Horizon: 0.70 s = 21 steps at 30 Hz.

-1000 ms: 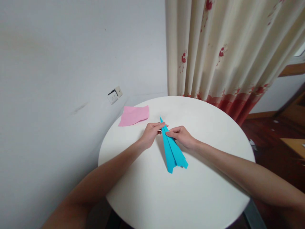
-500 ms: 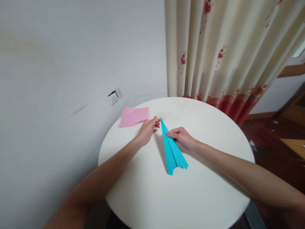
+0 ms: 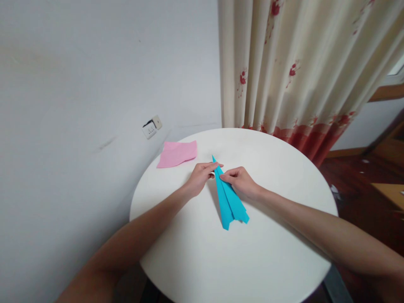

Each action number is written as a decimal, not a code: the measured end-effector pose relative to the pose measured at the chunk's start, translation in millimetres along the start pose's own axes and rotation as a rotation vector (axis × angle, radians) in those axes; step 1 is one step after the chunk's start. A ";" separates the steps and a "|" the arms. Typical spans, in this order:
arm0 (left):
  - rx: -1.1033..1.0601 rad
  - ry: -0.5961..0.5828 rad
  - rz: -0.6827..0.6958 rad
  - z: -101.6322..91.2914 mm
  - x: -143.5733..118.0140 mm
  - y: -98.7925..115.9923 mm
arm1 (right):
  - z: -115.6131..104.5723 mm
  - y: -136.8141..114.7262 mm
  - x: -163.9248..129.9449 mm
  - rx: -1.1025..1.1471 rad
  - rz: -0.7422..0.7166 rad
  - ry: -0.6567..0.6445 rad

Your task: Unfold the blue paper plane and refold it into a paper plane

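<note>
Two hands (image 3: 202, 176) (image 3: 241, 182), one blue paper plane (image 3: 229, 200), one pink sheet (image 3: 177, 153)

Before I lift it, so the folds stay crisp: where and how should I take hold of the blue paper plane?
Probably pinch the blue paper plane at mid-body from the near left, where its layered centre fold runs lengthwise. It lies flat, its thin nose pointing away under the left hand and right hand.

Blue plane (image 3: 229, 198): paper, matt, creased. Pink sheet (image 3: 177, 153): paper, matt. Table (image 3: 284, 176): white top, smooth, slight sheen. Curtain (image 3: 296, 63): cloth, printed.
</note>
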<state>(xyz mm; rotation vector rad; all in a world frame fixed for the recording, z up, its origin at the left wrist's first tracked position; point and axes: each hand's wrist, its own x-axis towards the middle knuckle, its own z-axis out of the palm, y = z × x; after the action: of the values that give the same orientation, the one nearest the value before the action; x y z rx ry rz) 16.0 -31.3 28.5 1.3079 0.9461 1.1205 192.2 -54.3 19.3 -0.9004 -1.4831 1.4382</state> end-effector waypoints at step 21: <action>0.097 -0.041 -0.068 6.3 -5.3 3.6 | 4.1 -9.4 -5.3 0.141 0.096 -0.009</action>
<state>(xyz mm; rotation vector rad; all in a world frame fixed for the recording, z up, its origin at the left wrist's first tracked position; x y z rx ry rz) 20.7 -38.2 32.0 1.3619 1.0183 1.0025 190.9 -61.4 28.2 -0.8892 -1.3417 1.5973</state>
